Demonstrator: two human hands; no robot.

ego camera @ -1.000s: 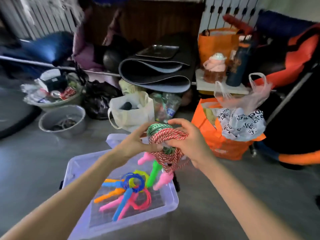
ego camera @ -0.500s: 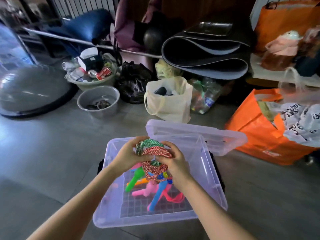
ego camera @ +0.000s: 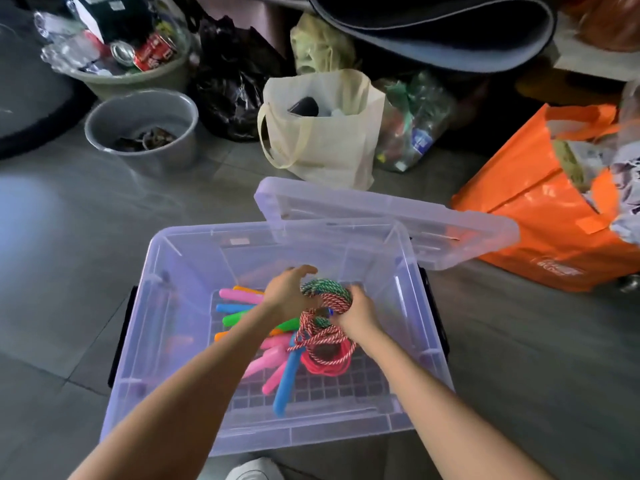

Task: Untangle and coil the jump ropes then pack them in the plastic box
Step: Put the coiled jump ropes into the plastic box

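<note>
the left hand (ego camera: 286, 295) and right hand (ego camera: 361, 315) both grip a coiled bundle of red-white and green-white braided jump ropes (ego camera: 328, 296), held low inside the clear plastic box (ego camera: 149, 306) on the grey floor (ego camera: 69, 237). under the bundle lie other jump ropes with pink, blue, green and orange handles (ego camera: 286, 379); the clear lid (ego camera: 381, 216) lies at the box's far rim.

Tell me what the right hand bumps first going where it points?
Probably the coloured handles in the plastic box, just beyond the striped rope bundle the right hand grips; depth is unclear.
</note>
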